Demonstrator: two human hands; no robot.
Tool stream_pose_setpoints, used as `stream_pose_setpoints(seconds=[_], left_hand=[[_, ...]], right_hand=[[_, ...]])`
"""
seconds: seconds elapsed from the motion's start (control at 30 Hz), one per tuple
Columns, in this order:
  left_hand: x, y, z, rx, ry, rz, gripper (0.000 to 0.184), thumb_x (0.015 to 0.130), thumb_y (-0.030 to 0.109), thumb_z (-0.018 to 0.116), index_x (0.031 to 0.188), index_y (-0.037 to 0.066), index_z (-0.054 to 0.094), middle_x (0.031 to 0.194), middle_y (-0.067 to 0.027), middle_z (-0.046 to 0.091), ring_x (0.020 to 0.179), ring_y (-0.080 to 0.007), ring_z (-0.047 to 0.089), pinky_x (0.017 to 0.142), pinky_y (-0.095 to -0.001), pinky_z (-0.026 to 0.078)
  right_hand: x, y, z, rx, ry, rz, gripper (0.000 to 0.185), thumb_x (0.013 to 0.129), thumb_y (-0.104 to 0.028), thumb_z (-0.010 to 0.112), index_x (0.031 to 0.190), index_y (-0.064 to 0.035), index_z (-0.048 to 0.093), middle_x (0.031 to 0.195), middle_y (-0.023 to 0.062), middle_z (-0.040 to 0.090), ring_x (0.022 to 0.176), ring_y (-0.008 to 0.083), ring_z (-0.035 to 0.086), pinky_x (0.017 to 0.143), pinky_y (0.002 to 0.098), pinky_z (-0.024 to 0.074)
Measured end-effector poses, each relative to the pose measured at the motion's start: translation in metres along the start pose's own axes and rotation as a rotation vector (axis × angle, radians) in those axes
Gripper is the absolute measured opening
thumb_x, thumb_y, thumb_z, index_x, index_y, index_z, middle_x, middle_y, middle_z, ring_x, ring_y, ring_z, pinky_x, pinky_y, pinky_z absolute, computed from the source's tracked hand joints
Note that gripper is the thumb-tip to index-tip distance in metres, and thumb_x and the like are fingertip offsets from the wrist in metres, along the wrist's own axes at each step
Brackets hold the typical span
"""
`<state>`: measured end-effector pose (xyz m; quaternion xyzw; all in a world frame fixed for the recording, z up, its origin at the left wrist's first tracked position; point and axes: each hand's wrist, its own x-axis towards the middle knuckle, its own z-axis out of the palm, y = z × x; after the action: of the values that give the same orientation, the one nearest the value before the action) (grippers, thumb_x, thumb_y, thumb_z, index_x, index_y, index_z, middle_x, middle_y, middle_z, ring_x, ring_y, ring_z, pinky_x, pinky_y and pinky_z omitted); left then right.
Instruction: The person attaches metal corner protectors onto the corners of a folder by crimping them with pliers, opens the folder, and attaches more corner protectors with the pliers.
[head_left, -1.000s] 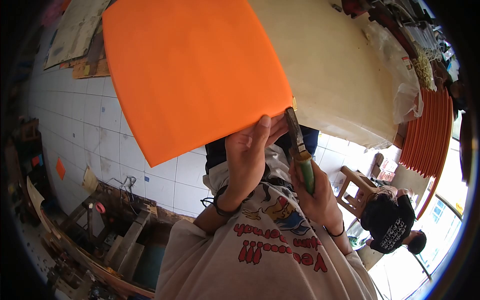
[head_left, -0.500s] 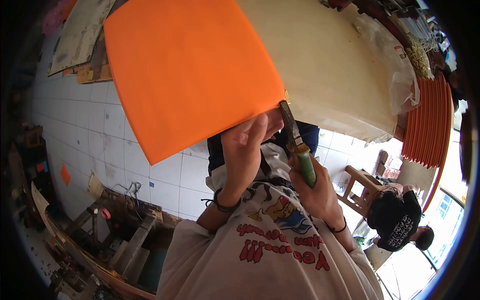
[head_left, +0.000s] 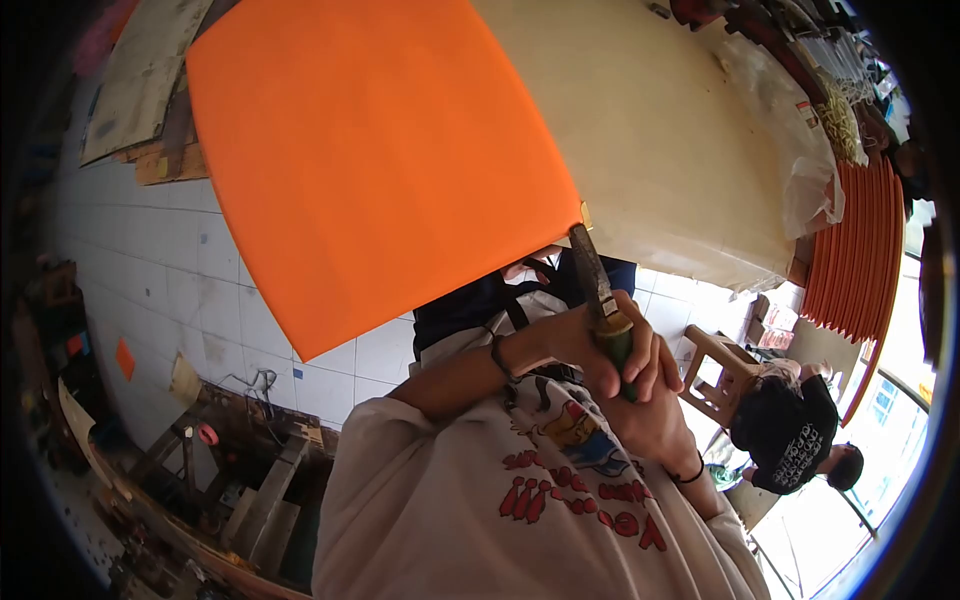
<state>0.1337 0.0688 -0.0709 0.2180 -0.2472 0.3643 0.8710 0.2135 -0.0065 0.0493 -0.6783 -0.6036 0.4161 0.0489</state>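
A pair of pliers (head_left: 593, 268), seen edge-on with a dark metal head and worn green grips, has its tip at the near right corner of a large flat orange panel (head_left: 380, 170). At that corner sits a small gold-coloured metal corner piece (head_left: 586, 213); the jaws touch or nearly touch it. My right hand (head_left: 650, 425) is closed round the lower end of the grips. Over the grips, and partly over the right fingers, my left hand (head_left: 600, 350) is closed too. The panel lies on the tan-covered table.
The tan-covered table (head_left: 670, 150) extends right, with plastic wrapping (head_left: 800, 140) on it. Beyond stands a stack of orange panels (head_left: 855, 250). A wooden stool (head_left: 715, 375) and a seated person in black (head_left: 785, 425) are at right. A wooden frame (head_left: 270, 500) is at lower left.
My left hand has left the underside of the panel's edge and joined my right hand on the pliers. The panel and pliers tip appear slightly lower in view.
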Motion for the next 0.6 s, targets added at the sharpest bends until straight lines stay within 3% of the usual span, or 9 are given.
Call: stream_pose_setpoints(seconds=[0.07,0.27,0.5,0.6], left_hand=[[0.003,0.006,0.011,-0.018,0.147,-0.045,0.04,0.078,0.036,0.082,0.068,0.003,0.06,0.067,-0.0131,0.067,0.082,-0.0353,0.067,0.087,-0.0544,0.048],[0.0,-0.001,0.014,-0.007,0.251,0.027,0.038,0.085,0.027,0.072,0.061,0.002,0.058,0.06,-0.0135,0.064,0.064,-0.0284,0.061,0.078,-0.0503,0.049],[-0.003,-0.001,0.014,0.003,0.3,0.021,0.032,0.083,0.02,0.07,0.06,0.001,0.057,0.058,-0.0135,0.063,0.061,-0.0266,0.061,0.079,-0.0493,0.049],[-0.006,-0.003,0.011,0.004,0.293,0.022,0.031,0.083,0.019,0.069,0.06,0.001,0.057,0.058,-0.0135,0.063,0.063,-0.0278,0.061,0.078,-0.0489,0.049]], right_hand=[[0.004,-0.001,-0.006,0.052,-0.068,0.058,0.061,0.085,-0.016,0.065,0.14,-0.0019,0.041,0.129,0.0182,0.054,0.117,0.0284,0.056,0.099,0.0369,0.044],[0.014,-0.007,-0.007,0.146,-0.015,0.074,0.061,0.083,-0.013,0.066,0.138,-0.0027,0.041,0.115,0.015,0.057,0.107,0.0285,0.055,0.092,0.0379,0.0458],[0.013,0.002,0.001,0.193,-0.001,0.095,0.055,0.082,-0.012,0.065,0.132,-0.0035,0.045,0.116,0.0137,0.056,0.111,0.0297,0.052,0.096,0.04,0.0424],[0.013,0.009,0.006,0.113,0.059,-0.028,0.059,0.081,-0.013,0.065,0.135,-0.0041,0.043,0.116,0.0142,0.056,0.11,0.0301,0.052,0.096,0.0397,0.0419]])
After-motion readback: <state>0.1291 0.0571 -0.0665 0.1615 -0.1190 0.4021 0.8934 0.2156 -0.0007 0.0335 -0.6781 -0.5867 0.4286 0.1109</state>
